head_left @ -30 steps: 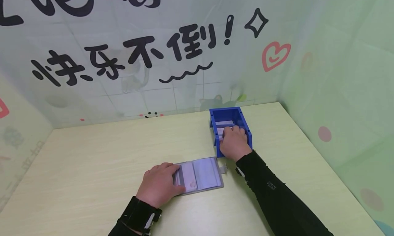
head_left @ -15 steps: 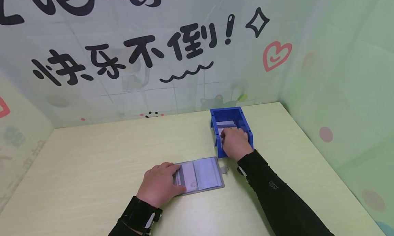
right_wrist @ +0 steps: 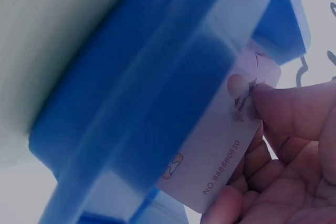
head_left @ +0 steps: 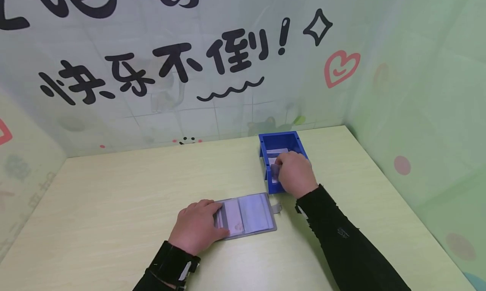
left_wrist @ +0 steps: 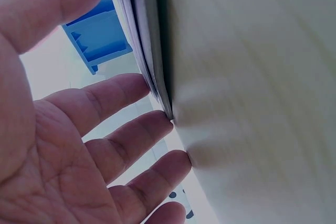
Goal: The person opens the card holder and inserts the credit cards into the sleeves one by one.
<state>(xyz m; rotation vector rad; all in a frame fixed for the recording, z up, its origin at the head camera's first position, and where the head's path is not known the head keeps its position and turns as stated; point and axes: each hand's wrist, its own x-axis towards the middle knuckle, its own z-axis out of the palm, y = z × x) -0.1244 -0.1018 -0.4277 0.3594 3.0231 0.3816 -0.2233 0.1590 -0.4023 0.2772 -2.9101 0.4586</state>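
Note:
A blue plastic bin point(head_left: 276, 135) stands at the back right, with pale cards point(head_left: 277, 151) inside. My right hand point(head_left: 298, 173) is over its near right side and pinches a card point(right_wrist: 210, 153) between thumb and fingers. In the right wrist view this card shows a chip print and a number; the bin's wall hides part of it. In front of the bin lies an unfolded card holder point(head_left: 256, 214) with clear sleeves. My left hand point(head_left: 197, 227) holds its left end, thumb at the near edge and fingertips at the far edge.
The pale wooden table point(head_left: 125, 198) meets a printed cloth backdrop point(head_left: 171, 114) behind the bin. A green cloth wall point(head_left: 417, 114) runs along the right side. The holder's small strap point(head_left: 276, 208) sticks out toward the right.
My right hand has risen slightly and shifted right within the bin, and a card now shows at its fingers. The left hand and the card holder have stayed in place.

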